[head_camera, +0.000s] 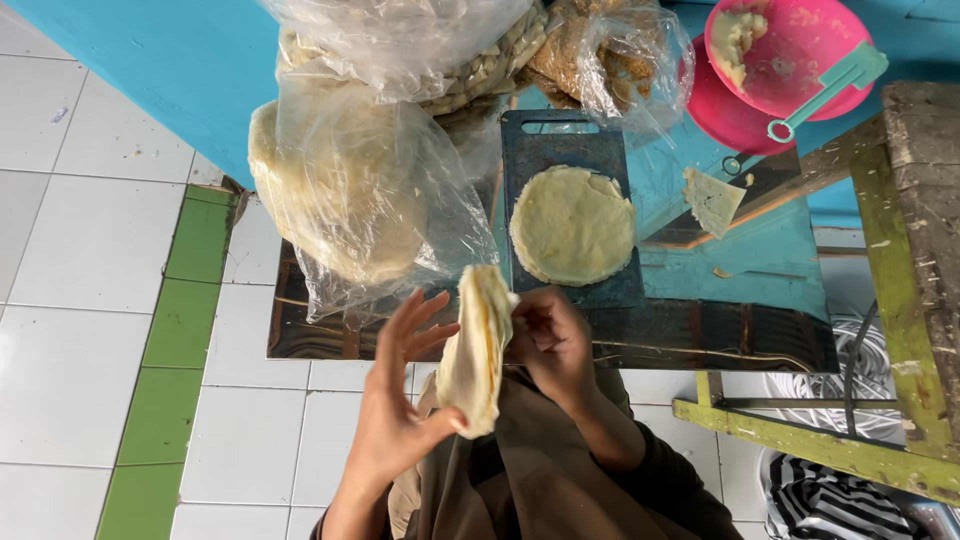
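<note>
Directly above the person's lap, a stack of thin pale dough sheets (478, 350) stands on edge between both hands. The left hand (395, 400) has its fingers spread wide; its palm lies against the stack's left face and the thumb supports the lower edge. The right hand (548, 340) is curled, its fingertips pinching the stack's right face near the top. Just beyond the hands, a dark cutting board (572, 215) lies on the low table (760, 330), and a single round dough sheet (572, 226) lies flat on the board, apart from the held stack. Left of the board, a clear plastic bag (365, 195) holds a further pile of round sheets. Right of the board, a small folded dough triangle (712, 200) rests on the blue table surface. At the far edge, more clear bags with crumbly contents (600, 50) lie beside two nested pink bowls (790, 60), the upper one containing pale filling, with a teal utensil (830, 88) laid across the rim.
</note>
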